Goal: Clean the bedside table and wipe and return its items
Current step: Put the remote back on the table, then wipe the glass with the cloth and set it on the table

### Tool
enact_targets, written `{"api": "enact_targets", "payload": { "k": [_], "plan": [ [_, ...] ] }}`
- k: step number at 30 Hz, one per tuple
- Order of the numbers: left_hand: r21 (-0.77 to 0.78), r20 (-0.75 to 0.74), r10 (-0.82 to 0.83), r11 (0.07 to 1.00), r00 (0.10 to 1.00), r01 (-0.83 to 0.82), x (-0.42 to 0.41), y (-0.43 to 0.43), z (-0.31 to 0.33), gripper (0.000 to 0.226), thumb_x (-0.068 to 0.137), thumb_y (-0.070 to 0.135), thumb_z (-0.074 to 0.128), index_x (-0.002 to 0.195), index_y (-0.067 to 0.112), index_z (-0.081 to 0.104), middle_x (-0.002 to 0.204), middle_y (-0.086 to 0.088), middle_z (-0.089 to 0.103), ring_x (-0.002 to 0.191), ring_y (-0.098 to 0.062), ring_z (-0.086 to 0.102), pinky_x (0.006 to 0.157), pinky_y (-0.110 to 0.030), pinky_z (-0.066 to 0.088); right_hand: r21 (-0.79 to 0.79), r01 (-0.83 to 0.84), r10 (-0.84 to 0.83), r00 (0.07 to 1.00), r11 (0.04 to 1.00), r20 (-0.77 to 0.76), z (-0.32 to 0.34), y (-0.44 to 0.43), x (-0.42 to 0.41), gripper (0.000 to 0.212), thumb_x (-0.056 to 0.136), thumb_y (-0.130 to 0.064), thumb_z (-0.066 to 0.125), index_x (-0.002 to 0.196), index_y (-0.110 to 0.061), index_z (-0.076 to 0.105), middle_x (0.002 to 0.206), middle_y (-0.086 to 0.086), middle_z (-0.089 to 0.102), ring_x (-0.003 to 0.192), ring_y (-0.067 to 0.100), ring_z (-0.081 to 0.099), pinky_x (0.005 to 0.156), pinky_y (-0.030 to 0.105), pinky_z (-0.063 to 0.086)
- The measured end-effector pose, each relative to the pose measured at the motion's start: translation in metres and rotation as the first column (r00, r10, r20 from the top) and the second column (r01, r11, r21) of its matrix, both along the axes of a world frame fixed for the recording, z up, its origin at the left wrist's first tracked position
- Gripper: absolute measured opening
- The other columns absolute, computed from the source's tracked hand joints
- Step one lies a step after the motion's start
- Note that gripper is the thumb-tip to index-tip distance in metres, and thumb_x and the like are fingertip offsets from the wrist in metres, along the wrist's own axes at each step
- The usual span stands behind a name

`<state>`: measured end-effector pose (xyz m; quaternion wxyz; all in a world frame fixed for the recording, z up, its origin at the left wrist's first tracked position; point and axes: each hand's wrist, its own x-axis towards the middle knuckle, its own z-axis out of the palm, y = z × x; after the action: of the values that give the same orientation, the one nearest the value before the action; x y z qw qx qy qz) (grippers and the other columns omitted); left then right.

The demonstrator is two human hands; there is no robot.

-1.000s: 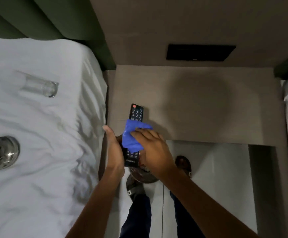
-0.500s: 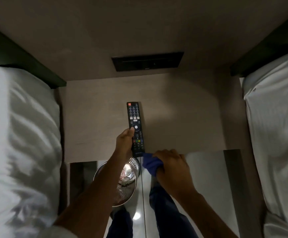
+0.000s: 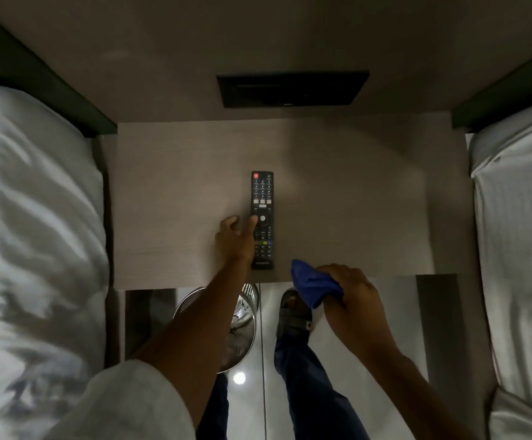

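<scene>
A black remote control (image 3: 262,198) lies flat on the pale wooden bedside table (image 3: 337,198), lengthwise, near the front edge. My left hand (image 3: 234,239) rests at its left side, fingers apart, one fingertip touching the remote's lower half. My right hand (image 3: 350,293) hovers at the table's front edge to the right of the remote, closed around a bunched blue cloth (image 3: 312,285).
White-sheeted beds flank the table, one on the left (image 3: 32,233) and one on the right (image 3: 519,233). A dark wall panel (image 3: 291,88) sits above the table. A metal waste bin (image 3: 236,325) stands on the glossy floor under the front edge, beside my sandalled foot (image 3: 293,312).
The view swung right from the left bed to the table. The remote went from being wiped in my hands to lying on the table; my left hand loosened and my right hand drew the cloth away.
</scene>
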<state>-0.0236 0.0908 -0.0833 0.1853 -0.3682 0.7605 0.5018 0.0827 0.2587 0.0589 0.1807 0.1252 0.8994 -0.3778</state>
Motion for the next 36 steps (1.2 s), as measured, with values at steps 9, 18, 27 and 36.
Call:
{"api": "enact_targets", "payload": {
  "k": [9,18,27,36],
  "plan": [
    [-0.038,-0.427,-0.069,0.998,0.902,0.059,0.025,-0.160,0.110,0.026,0.091,0.020,0.061,0.113,0.031,0.054,0.088,0.011,0.063,0.072,-0.008,0.062,0.062,-0.026,0.053,-0.098,0.019,-0.028,0.995,0.995,-0.095,0.025,-0.132,-0.014,0.037,0.089,-0.012,0.057,0.124,-0.020,0.051,0.101,-0.005,0.061,0.085,0.014,0.060,0.069,0.016,0.044],
    [-0.819,0.180,-0.653,0.316,0.736,0.480,-0.056,-0.481,0.237,0.096,0.066,0.033,0.073,0.151,0.018,0.029,0.157,-0.012,0.029,0.146,-0.035,0.023,0.112,-0.053,0.028,-0.170,-0.140,0.086,0.953,0.975,-0.289,0.053,-0.288,-0.034,0.043,0.094,-0.022,0.050,0.135,-0.015,0.040,0.111,0.000,0.061,0.088,0.015,0.062,0.074,0.017,0.046],
    [-0.701,0.192,-0.839,0.246,0.509,0.669,-0.031,-0.482,0.213,0.081,0.063,0.044,0.075,0.137,0.026,0.047,0.127,-0.001,0.060,0.115,-0.027,0.056,0.086,-0.038,0.051,-0.298,-0.254,0.112,0.899,0.920,-0.423,0.066,-0.360,-0.048,0.055,0.093,-0.007,0.050,0.139,-0.032,0.033,0.142,-0.008,0.041,0.124,0.004,0.045,0.102,0.004,0.029],
    [-0.261,-0.160,-0.624,0.774,0.765,0.577,0.053,-0.377,0.229,0.057,0.043,0.042,0.073,0.094,0.030,0.049,0.083,0.003,0.065,0.077,-0.022,0.064,0.071,-0.040,0.053,-0.331,-0.429,0.280,0.867,0.840,-0.412,0.063,-0.340,-0.043,0.050,0.094,-0.023,0.044,0.141,-0.034,0.032,0.150,-0.004,0.034,0.137,0.011,0.032,0.114,0.038,0.030]
  ]
}}
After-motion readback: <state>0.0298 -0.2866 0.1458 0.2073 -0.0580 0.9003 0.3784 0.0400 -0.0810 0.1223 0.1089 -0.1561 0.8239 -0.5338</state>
